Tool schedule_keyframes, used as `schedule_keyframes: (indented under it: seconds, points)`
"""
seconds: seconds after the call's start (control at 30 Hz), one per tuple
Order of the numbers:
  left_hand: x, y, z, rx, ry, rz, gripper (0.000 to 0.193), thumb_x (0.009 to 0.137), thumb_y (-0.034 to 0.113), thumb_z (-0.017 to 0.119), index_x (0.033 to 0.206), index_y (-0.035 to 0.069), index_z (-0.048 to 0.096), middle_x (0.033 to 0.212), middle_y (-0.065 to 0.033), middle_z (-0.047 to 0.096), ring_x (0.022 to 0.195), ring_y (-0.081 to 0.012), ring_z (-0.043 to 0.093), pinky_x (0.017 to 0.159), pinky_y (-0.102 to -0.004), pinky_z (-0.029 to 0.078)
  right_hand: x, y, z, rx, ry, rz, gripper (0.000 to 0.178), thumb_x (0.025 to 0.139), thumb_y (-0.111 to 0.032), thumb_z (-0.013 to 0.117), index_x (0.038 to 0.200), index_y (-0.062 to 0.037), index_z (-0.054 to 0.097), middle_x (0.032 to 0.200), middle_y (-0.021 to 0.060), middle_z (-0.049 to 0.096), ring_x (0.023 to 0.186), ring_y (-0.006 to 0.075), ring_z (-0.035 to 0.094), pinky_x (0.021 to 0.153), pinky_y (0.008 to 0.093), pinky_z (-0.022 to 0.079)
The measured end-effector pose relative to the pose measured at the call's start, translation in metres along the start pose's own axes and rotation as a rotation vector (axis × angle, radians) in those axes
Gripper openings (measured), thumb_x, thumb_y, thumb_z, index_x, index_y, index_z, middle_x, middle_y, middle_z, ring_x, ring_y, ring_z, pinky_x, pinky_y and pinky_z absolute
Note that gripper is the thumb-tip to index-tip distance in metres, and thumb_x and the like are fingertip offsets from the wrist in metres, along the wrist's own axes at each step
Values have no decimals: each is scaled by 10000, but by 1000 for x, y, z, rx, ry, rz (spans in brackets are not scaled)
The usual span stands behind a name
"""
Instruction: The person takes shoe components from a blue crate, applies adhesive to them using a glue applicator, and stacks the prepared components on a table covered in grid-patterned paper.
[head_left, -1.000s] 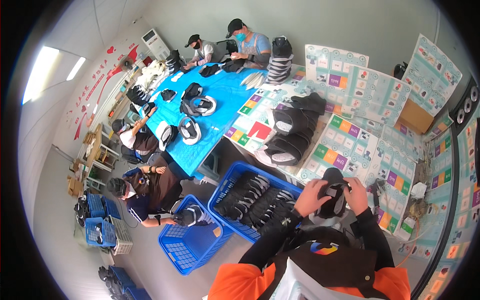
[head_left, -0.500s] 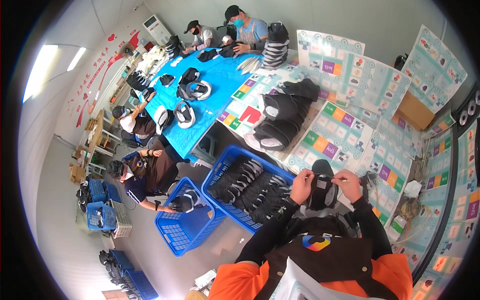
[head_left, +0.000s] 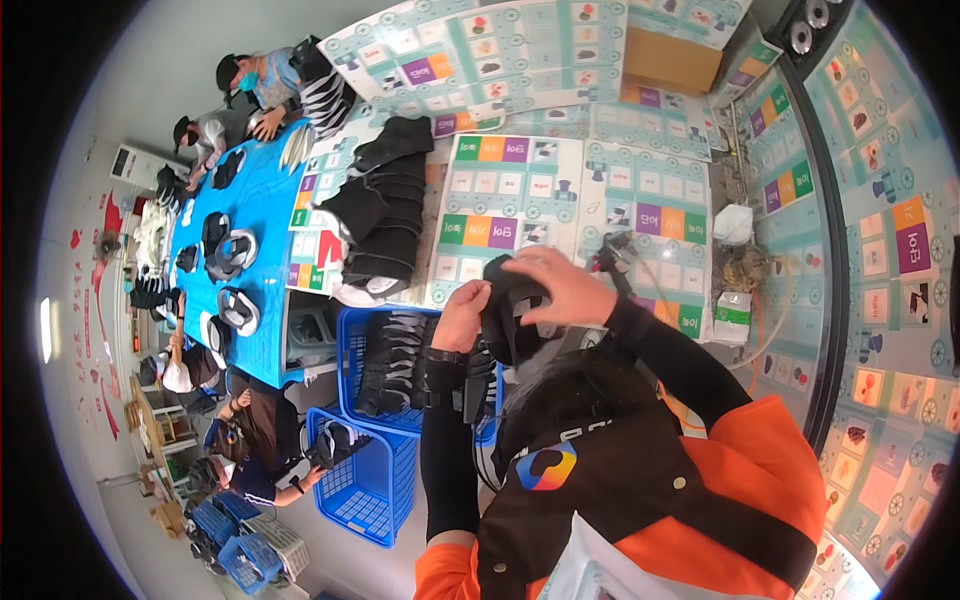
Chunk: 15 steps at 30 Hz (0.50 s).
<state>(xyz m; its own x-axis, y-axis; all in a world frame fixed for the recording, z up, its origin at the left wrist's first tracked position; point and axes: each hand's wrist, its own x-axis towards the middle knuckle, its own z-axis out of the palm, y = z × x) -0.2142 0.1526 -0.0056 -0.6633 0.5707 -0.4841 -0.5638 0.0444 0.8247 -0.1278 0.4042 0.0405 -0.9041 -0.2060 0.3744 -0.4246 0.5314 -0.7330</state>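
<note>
Head view: a black shoe upper (head_left: 499, 332) is held just right of frame centre. Its left edge is pinched by the curled left hand (head_left: 463, 314); its upper right is grasped by the half-closed right hand (head_left: 566, 290), fingers bent.

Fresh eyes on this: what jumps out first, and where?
Probably the bright blue sheet spread at left, dotted with black-and-white shoe pieces. Then the black shoe upper near the centre, with the left hand at its left edge and the right hand over its right side. The blue baskets left of and below the hands and the colourful printed sheets beyond them also stand out.
</note>
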Motion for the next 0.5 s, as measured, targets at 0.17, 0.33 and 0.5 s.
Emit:
schedule_keyframes:
  seconds: [0.17, 0.33, 0.5]
  points:
    - [3, 24, 53, 482, 43, 458, 821, 932, 70, 720, 1603, 14, 250, 1516, -211, 485, 1378, -273, 487, 1154, -389, 378, -28, 65, -8, -160, 271, 364, 491, 862, 5, 583, 1342, -92, 614, 1330, 171, 640, 1102, 396, 657, 878, 444, 575]
    - [-27, -13, 33, 514, 248, 320, 748, 888, 70, 774, 1540, -28, 420, 1478, -179, 541, 1334, -224, 521, 1126, -353, 396, -73, 121, 5, 181, 464, 603, 347, 924, -5, 556, 1255, -22, 658, 1064, 258, 711, 967, 426, 695, 856, 419, 551]
    - [23, 9, 59, 560, 541, 370, 326, 943, 154, 743, 1195, -48, 709, 995, -135, 769, 915, -168, 684, 843, -327, 522, -103, 164, 25, 616, 309, 768, 458, 926, -86, 629, 1379, -41, 580, 1209, 242, 666, 1094, 383, 667, 849, 403, 552]
